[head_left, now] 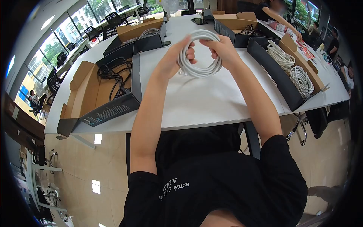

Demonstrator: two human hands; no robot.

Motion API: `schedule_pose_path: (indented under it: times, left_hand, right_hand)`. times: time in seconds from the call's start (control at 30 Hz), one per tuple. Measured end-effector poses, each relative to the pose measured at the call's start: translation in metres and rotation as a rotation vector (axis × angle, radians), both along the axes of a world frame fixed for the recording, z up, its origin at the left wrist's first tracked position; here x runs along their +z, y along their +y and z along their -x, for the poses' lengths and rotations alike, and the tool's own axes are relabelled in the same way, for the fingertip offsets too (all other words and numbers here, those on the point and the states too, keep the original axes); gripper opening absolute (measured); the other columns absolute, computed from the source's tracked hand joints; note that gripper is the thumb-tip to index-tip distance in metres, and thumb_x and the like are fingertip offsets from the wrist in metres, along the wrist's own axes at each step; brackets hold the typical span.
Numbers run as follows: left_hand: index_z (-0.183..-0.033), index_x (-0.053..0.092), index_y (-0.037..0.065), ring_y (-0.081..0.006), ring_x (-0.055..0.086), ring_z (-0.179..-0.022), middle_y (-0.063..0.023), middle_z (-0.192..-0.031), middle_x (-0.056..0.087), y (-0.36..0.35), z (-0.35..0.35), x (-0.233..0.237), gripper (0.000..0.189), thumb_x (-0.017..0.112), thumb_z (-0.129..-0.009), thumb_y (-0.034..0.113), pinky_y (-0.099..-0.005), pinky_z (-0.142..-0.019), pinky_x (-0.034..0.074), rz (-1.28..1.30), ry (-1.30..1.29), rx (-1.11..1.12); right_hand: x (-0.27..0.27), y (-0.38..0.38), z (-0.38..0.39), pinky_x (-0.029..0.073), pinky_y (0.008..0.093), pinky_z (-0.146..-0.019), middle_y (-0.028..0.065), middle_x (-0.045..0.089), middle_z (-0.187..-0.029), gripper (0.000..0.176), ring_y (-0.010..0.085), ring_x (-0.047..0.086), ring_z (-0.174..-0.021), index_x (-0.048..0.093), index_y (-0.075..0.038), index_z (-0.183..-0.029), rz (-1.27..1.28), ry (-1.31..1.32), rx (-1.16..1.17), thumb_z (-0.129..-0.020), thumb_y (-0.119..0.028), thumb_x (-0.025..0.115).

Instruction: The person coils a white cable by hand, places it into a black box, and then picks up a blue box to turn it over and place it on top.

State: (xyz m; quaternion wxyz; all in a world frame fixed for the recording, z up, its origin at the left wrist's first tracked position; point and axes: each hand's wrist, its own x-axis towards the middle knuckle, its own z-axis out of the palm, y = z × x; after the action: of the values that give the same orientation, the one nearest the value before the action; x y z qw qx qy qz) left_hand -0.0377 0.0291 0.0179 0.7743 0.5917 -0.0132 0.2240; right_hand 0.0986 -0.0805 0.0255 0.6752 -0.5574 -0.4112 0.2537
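Note:
Between my two hands I hold a coiled white cable point(202, 72) in a round loop above the white table. My left hand point(179, 56) is wrapped round the left side of the coil, its fingers curled through the ring and slightly blurred. On the upper right of the loop, my right hand point(223, 50) grips the cable with its thumb and curled fingers. Nearest on the left is an open box point(109, 113) with black cables point(119, 77) inside. To the right, another open box point(270, 72) holds two bundles of white cable point(301, 81).
At the back left stands a box point(151, 42) with a grey-white cable point(149, 33). A box point(242, 39) with dark cables is at the back right. A phone point(199, 21) lies at the far side of the table point(181, 109). Another person's arm point(283, 22) reaches over the table's far right.

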Motion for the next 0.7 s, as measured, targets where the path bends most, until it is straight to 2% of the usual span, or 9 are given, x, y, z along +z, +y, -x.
schedule_pose_path:
  times: [0.1, 0.13, 0.23, 0.27, 0.37, 0.4, 0.5, 0.6, 0.7]
  left_hand:
    - [-0.107, 0.046, -0.002, -0.0161, 0.056, -0.076, -0.008, -0.083, 0.056, -0.007, 0.0, 0.002, 0.073, 0.042, -0.078, 0.065, -0.0328, -0.07, 0.049, 0.195, -0.19, -0.168]
    - [-0.113, 0.045, -0.004, -0.0189, 0.056, -0.087, -0.0114, -0.098, 0.056, -0.01, -0.003, 0.002, 0.084, 0.034, -0.076, 0.07, -0.0345, -0.075, 0.047, 0.239, -0.223, -0.17]
    - [-0.119, 0.038, -0.006, -0.0208, 0.052, -0.096, -0.0135, -0.104, 0.052, -0.024, -0.019, -0.008, 0.092, 0.035, -0.072, 0.074, -0.0396, -0.088, 0.041, 0.144, -0.268, 0.055]
    - [-0.111, 0.045, -0.004, -0.0183, 0.054, -0.09, -0.0103, -0.095, 0.055, -0.032, -0.023, -0.011, 0.075, 0.047, -0.077, 0.062, -0.0358, -0.085, 0.043, 0.216, -0.356, 0.054]
    - [-0.101, 0.051, 0.0, -0.0131, 0.055, -0.077, -0.0044, -0.082, 0.056, -0.036, -0.026, -0.017, 0.047, 0.06, -0.08, 0.041, -0.0298, -0.075, 0.045, 0.032, -0.272, 0.351]
    - [-0.089, 0.053, 0.004, -0.0078, 0.051, -0.061, 0.0015, -0.069, 0.052, -0.038, -0.027, -0.016, 0.023, 0.064, -0.078, 0.021, -0.0251, -0.066, 0.045, 0.105, -0.269, 0.423]
    - [-0.086, 0.052, 0.006, -0.0068, 0.046, -0.053, 0.0035, -0.063, 0.049, -0.015, -0.024, -0.028, 0.015, 0.061, -0.079, 0.016, -0.0251, -0.064, 0.045, 0.297, -0.155, 0.462]
    - [-0.083, 0.051, 0.007, -0.0069, 0.044, -0.048, 0.0048, -0.057, 0.046, 0.006, -0.024, -0.033, 0.012, 0.06, -0.079, 0.014, -0.0271, -0.064, 0.046, 0.494, -0.128, 0.287]
    - [-0.085, 0.051, 0.008, -0.0064, 0.044, -0.047, 0.0056, -0.054, 0.043, -0.001, -0.026, -0.026, 0.012, 0.059, -0.08, 0.014, -0.029, -0.063, 0.046, 0.569, -0.047, 0.356]
  right_hand:
    - [-0.006, 0.005, -0.016, 0.026, 0.0223, -0.04, -0.002, 0.041, -0.054, 0.016, 0.0053, 0.033, -0.043, 0.054, -0.004, -0.082, -0.143, 0.377, 0.049, -0.073, -0.009, 0.067]
    - [-0.006, 0.006, -0.019, 0.026, 0.0215, -0.039, -0.0029, 0.038, -0.053, 0.013, 0.0051, 0.032, -0.042, 0.052, -0.005, -0.078, -0.207, 0.462, 0.055, -0.074, -0.005, 0.065]
    - [-0.016, 0.014, -0.024, 0.026, 0.0217, -0.039, -0.0025, 0.038, -0.053, 0.013, 0.0054, 0.032, -0.042, 0.051, -0.005, -0.077, -0.264, 0.646, -0.024, -0.075, -0.004, 0.063]
    - [-0.022, 0.019, -0.024, 0.029, 0.022, -0.038, -0.0019, 0.04, -0.055, 0.013, 0.0063, 0.034, -0.043, 0.05, -0.006, -0.077, -0.267, 0.683, -0.049, -0.075, -0.003, 0.063]
    - [-0.033, 0.026, -0.011, 0.033, 0.0223, -0.039, -0.0007, 0.041, -0.057, 0.013, 0.0075, 0.036, -0.044, 0.05, -0.006, -0.076, -0.265, 0.717, -0.11, -0.075, -0.003, 0.063]
    - [-0.036, 0.026, -0.005, 0.038, 0.023, -0.042, 0.0019, 0.046, -0.061, 0.012, 0.0088, 0.042, -0.048, 0.051, -0.004, -0.078, -0.245, 0.659, -0.103, -0.076, -0.006, 0.063]
    - [-0.039, 0.027, 0.012, 0.04, 0.0238, -0.045, 0.0036, 0.05, -0.063, 0.013, 0.0098, 0.047, -0.052, 0.053, -0.002, -0.082, -0.201, 0.511, -0.06, -0.077, -0.009, 0.062]
    - [-0.041, 0.03, 0.011, 0.042, 0.0237, -0.049, 0.0058, 0.054, -0.066, 0.018, 0.011, 0.051, -0.056, 0.054, -0.001, -0.086, -0.188, 0.362, -0.093, -0.078, -0.015, 0.062]
    - [-0.038, 0.029, 0.01, 0.042, 0.0232, -0.051, 0.0079, 0.057, -0.071, 0.023, 0.0119, 0.053, -0.059, 0.054, 0.0, -0.087, -0.182, 0.214, -0.152, -0.078, -0.019, 0.062]
